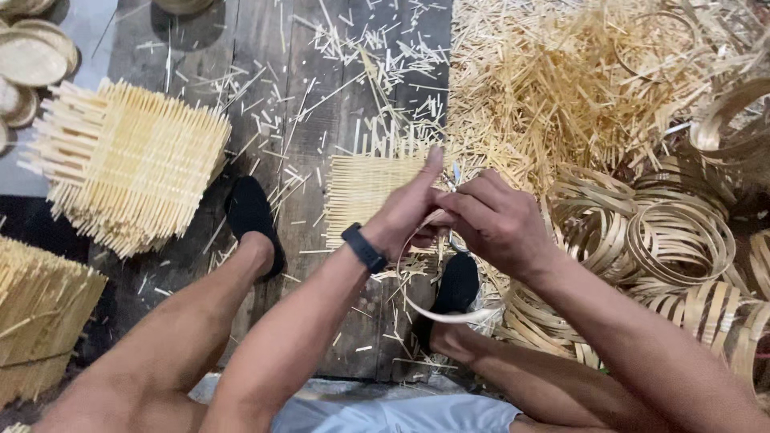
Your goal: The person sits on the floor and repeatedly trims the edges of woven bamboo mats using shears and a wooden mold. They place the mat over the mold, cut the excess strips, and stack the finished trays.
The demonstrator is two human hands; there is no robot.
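1. fingers of the left hand (409, 212) pinch the upper end of a thin bamboo strip (417, 301), thumb raised; the right hand (497, 224) is clenched over the same end, its fingertips hidden.
2. both hands meet above the knees, touching each other.
3. strip curves down from the hands into an open loop, its lower edge hanging just over the right foot in a black shoe (457, 285).
4. a flat woven mat (365, 188) lies on the plank floor (265, 96) right behind the hands.
5. a stack of woven mats (132, 164) stands well apart on the left.
6. bamboo rings (678, 236) crowd the right side, and loose sticks (561, 88) cover the floor behind them.
7. bare planks show only between the 2 legs and beside the left shoe (253, 212).
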